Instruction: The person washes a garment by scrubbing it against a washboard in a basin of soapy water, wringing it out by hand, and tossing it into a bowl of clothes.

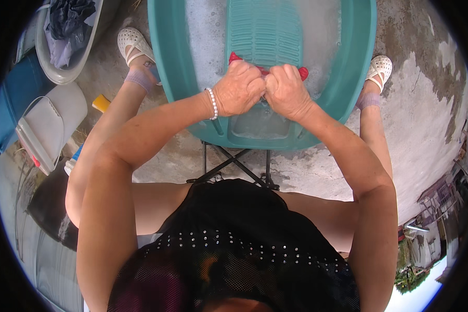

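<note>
Both of my hands grip one piece of wet red cloth [304, 73] close together, over the lower end of a ribbed washboard [264, 33]. The washboard is part of a green plastic washtub [357, 50] holding soapy water [206, 43]. My left hand [241, 87], with a pearl bracelet at its wrist, is closed on the cloth, and a red corner sticks out above it. My right hand [286, 89] is closed on it too, with a red end showing past the fingers. Most of the cloth is hidden in my fists.
The tub stands over a folding metal stand [234, 159] between my legs. To the left are a whitish basin [64, 78] with dark and light fabric, a blue container [13, 101], a white bucket [72, 103] and a yellow object [101, 103] on the concrete floor [417, 128].
</note>
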Demonstrator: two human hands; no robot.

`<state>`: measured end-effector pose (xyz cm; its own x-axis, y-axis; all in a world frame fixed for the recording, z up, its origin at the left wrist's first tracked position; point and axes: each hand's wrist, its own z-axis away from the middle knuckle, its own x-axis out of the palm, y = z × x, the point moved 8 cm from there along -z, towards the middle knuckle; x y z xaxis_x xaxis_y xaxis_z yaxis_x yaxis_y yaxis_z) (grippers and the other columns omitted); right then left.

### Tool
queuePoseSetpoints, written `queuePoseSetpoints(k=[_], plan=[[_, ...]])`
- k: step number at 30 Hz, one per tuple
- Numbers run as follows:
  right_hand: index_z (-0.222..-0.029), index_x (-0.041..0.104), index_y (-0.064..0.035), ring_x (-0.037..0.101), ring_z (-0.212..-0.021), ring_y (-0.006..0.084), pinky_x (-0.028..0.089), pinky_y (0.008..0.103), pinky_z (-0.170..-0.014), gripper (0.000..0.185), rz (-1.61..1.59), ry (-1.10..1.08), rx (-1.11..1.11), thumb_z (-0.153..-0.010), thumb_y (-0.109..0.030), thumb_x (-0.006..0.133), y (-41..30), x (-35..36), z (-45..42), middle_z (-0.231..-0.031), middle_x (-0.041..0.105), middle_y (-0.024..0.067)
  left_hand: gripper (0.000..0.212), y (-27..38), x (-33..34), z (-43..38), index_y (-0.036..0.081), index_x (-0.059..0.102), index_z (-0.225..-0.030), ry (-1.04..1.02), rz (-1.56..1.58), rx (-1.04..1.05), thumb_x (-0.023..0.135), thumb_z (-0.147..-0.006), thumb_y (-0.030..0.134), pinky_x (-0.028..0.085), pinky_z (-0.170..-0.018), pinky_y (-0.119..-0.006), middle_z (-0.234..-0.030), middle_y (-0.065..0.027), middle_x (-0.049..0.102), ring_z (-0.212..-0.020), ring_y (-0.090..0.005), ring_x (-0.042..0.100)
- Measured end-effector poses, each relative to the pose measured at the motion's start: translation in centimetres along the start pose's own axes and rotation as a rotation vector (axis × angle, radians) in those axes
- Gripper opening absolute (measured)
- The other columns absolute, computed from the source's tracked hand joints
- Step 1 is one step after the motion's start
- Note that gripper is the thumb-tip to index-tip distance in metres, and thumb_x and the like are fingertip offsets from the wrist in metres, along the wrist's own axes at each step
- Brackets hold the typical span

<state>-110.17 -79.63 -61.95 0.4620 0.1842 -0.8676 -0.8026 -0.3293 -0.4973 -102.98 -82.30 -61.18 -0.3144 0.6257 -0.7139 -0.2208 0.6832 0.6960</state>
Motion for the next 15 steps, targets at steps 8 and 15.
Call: queuePoseSetpoints(k=[8,15], plan=[[-0.081,0.056,-0.0023,0.05,-0.081,0.0322,0.04,0.0407,-0.071,0.018,0.078,0.241,0.526,-0.078,-0.02,0.054,8.0,1.4,-5.5,-0.09,0.055,0.0137,0.016,-9.2,-0.7,-4.9,0.003,0.058,-0.084,0.217,-0.18,-0.659,0.048,-0.079,0.015,0.039,-0.077,-0.043,-0.09,-0.0135,0.058,-0.088,-0.0323,0.053],[-0.081,0.055,-0.0028,0.049,-0.08,0.0308,0.039,0.04,-0.07,0.017,0.008,0.092,0.152,-0.076,-0.019,0.056,3.1,0.7,-4.3,-0.085,0.054,0.0135,0.023,-5.2,-1.6,-4.3,0.005,0.058,-0.092,0.087,-0.105,-0.298,0.055,-0.071,0.013,0.037,-0.078,-0.041,-0.096,-0.0127,0.056,-0.088,-0.0334,0.051]])
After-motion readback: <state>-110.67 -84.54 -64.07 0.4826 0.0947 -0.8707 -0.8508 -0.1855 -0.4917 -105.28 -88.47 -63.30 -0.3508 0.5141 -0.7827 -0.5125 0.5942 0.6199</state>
